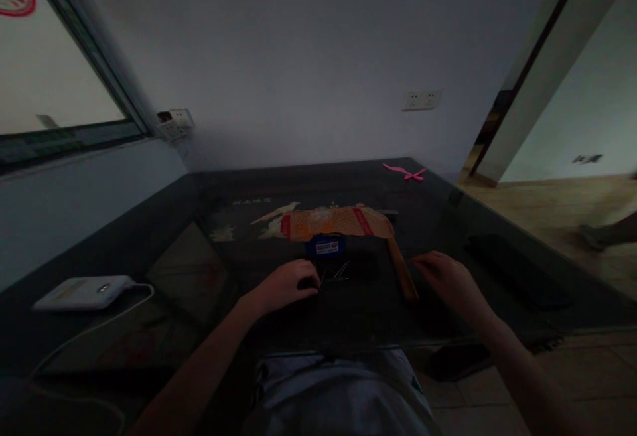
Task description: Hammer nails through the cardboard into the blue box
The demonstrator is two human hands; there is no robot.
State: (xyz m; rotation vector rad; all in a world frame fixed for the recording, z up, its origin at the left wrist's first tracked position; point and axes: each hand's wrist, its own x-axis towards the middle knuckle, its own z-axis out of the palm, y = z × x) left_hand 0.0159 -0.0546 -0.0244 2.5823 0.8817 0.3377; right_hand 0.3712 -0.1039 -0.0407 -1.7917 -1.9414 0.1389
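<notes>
The scene is dim. My left hand rests on the dark glass table, its fingers curled around a small dark object I cannot make out. Thin metal pins or wires lie just right of it. A small blue box stands behind them, in front of an orange patterned folded item with a wooden stick running down its right side. My right hand hovers low near the stick's lower end, fingers loosely bent, holding nothing I can see.
A white device with a cable lies at the table's left. A pink ribbon-like item sits at the far right corner. A dark flat object lies to the right. Wall sockets are behind; a doorway opens on the right.
</notes>
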